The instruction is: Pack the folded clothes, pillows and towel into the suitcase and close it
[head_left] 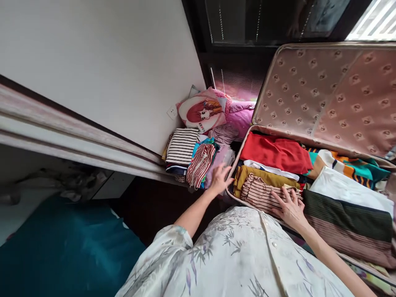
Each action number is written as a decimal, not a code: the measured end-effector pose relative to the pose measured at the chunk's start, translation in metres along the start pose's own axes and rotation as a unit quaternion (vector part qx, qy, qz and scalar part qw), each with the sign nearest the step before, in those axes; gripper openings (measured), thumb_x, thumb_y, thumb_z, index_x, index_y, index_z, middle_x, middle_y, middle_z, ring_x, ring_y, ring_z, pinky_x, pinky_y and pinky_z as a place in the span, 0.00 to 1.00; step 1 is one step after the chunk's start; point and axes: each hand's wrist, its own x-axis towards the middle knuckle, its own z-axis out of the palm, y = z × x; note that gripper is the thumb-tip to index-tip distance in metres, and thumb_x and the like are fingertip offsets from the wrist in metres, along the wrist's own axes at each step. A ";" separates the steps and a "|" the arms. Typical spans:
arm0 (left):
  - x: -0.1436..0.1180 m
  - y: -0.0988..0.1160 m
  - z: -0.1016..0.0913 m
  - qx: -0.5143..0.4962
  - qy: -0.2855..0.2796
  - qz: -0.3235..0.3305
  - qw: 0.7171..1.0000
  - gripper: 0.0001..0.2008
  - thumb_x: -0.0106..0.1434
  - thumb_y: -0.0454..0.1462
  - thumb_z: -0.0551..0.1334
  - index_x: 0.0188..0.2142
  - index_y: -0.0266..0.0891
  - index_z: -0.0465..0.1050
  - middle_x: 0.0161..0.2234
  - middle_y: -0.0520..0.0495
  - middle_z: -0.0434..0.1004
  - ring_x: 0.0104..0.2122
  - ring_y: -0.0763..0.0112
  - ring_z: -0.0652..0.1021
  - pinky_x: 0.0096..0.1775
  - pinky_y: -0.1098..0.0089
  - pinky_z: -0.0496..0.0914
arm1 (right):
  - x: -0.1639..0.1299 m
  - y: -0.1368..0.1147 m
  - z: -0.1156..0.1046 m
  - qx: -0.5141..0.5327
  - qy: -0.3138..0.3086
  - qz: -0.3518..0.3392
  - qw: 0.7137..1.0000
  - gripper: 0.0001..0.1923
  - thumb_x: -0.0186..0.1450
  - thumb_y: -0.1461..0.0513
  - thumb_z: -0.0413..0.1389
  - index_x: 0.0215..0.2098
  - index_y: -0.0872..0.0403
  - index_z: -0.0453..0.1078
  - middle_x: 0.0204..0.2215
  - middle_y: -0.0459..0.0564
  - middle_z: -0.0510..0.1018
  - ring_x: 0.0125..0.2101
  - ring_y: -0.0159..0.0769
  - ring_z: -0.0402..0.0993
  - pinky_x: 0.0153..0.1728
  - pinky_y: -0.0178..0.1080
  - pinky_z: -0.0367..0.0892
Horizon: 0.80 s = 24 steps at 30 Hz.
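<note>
An open suitcase [272,78] with a pink patterned lining holds folded clothes. My right hand [291,208] lies with spread fingers on a folded tan garment with dark stripes [260,192]. Beneath that garment is a mustard-yellow one [267,177]. My left hand [220,179], its fingers apart and holding nothing, is by the suitcase's left edge, close to a lilac garment [218,161]. Left of it are a red-and-white striped garment [201,163] and a white garment with black stripes [182,144], both folded in stacks.
Red cloth [275,152], a white garment [349,189] and a dark green and brown garment [349,227] also lie in the suitcase. A pink cushion with a cartoon figure [202,111] leans by the white wall [123,62]. Teal bedding [71,243] is at lower left.
</note>
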 end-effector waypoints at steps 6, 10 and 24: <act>-0.024 -0.126 -0.028 0.080 -0.041 -0.240 0.967 0.44 0.58 0.42 0.73 0.70 0.38 0.57 0.68 0.30 0.58 0.67 0.44 0.64 0.65 0.49 0.61 | 0.036 -0.036 -0.036 0.057 0.100 0.010 0.993 0.25 0.71 0.54 0.50 0.64 0.45 0.68 0.64 0.66 0.67 0.63 0.66 0.60 0.51 0.68 0.66; -0.016 -0.142 -0.015 0.078 -0.071 -0.218 0.970 0.43 0.62 0.43 0.70 0.71 0.38 0.54 0.68 0.30 0.57 0.67 0.47 0.63 0.64 0.50 0.61 | 0.076 -0.079 -0.060 0.131 0.117 -0.042 0.984 0.24 0.70 0.57 0.50 0.64 0.47 0.67 0.62 0.64 0.68 0.59 0.61 0.65 0.53 0.65 0.67; 0.045 -0.113 -0.001 0.095 -0.120 -0.243 0.958 0.44 0.67 0.47 0.63 0.74 0.34 0.45 0.71 0.19 0.45 0.67 0.31 0.59 0.62 0.40 0.59 | 0.223 -0.224 -0.068 0.352 -0.076 0.026 0.933 0.23 0.62 0.65 0.54 0.55 0.58 0.73 0.45 0.59 0.80 0.42 0.43 0.79 0.50 0.44 0.72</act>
